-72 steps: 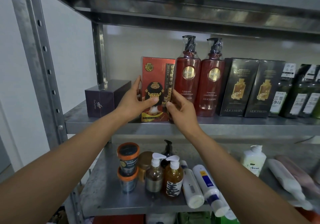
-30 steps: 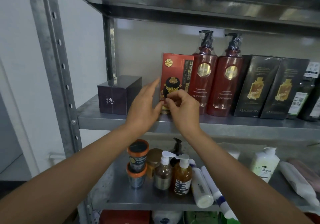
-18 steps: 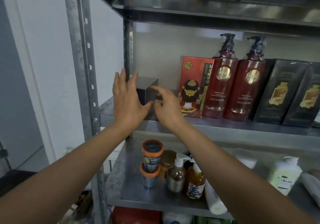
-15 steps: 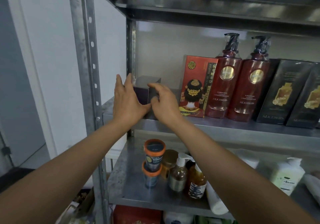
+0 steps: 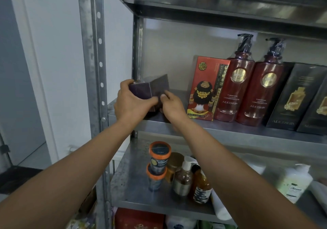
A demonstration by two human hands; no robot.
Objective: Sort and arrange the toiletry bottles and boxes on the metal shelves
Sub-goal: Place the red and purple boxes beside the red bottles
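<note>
Plainly both hands grip the dark purple box (image 5: 153, 87). The left hand (image 5: 131, 105) curls over its top-left edge; the right hand (image 5: 172, 107) pinches its front, fingers mostly hidden. The box is tilted, its base covered, so contact with the metal shelf (image 5: 230, 130) is unclear. A red box (image 5: 206, 80) stands just right.

We found the metal shelf (image 5: 230, 130) bearing a red box (image 5: 205, 87); right of it stood two red pump bottles (image 5: 237, 89), then black boxes (image 5: 290, 96); left of it a tilted purple box (image 5: 154, 87), base hidden.
</note>
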